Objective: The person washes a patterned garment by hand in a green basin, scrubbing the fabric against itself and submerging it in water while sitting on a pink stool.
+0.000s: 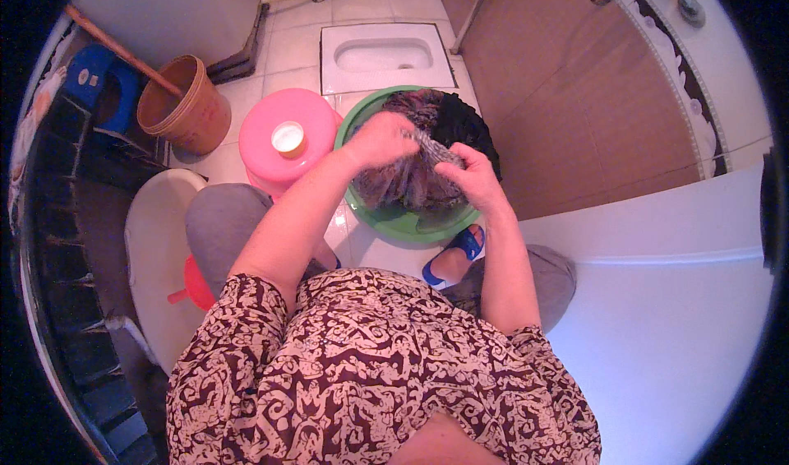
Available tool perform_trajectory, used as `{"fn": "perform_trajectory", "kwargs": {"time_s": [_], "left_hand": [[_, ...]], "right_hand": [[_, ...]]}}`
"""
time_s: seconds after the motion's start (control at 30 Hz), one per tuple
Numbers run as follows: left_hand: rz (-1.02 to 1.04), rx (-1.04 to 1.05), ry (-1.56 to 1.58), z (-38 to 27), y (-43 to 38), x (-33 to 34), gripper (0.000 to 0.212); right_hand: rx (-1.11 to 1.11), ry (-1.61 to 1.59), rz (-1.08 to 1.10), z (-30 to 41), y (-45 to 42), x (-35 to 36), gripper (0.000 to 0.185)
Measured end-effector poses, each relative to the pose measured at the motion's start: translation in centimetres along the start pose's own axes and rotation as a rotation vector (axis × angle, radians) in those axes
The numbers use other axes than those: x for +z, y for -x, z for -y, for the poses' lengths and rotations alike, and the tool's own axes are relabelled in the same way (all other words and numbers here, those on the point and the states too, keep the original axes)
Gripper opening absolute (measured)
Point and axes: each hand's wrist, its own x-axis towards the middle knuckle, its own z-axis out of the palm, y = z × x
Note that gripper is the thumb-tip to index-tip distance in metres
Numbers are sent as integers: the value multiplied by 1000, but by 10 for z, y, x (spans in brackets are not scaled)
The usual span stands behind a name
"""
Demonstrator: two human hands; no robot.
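A green plastic basin [394, 229] stands on the floor between my feet. Wet-looking dark fabric [407, 184] is heaped in it, purplish-brown at the front and black at the right rear. Above the heap, a black-and-white patterned strip of fabric [434, 148] stretches between my two hands. My left hand [385, 139] grips its upper left end, the fingertips partly hidden. My right hand [473, 172] pinches the other end between thumb and fingers. A little water shows at the basin's near side.
Left of the basin, a pink plastic stool [256, 138] carries a small white-topped cup [288, 138]. Beyond it stand a brown bucket [197, 116] with a wooden stick [123, 52] and a blue plastic stool [92, 76]. A squat toilet [385, 55] lies behind; a tiled wall [573, 113] rises right.
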Motion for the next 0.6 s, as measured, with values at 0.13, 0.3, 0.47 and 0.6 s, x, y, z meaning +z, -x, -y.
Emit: {"fn": "perform_trajectory", "kwargs": {"time_s": [0.13,0.3,0.47,0.6], "left_hand": [[-131,145,45,-19,-7,-4,31],[8,97,225,-35,-2,-11,21],[-156,85,529,-29,-12,-25,16],[-302,38,880,-10,-20,-31,20]], "right_hand": [[-34,133,10,11,4,19,43],[19,339,-128,9,1,11,58],[50,213,-18,-50,-7,-7,39],[153,-502,-107,-61,-8,-18,35]]}}
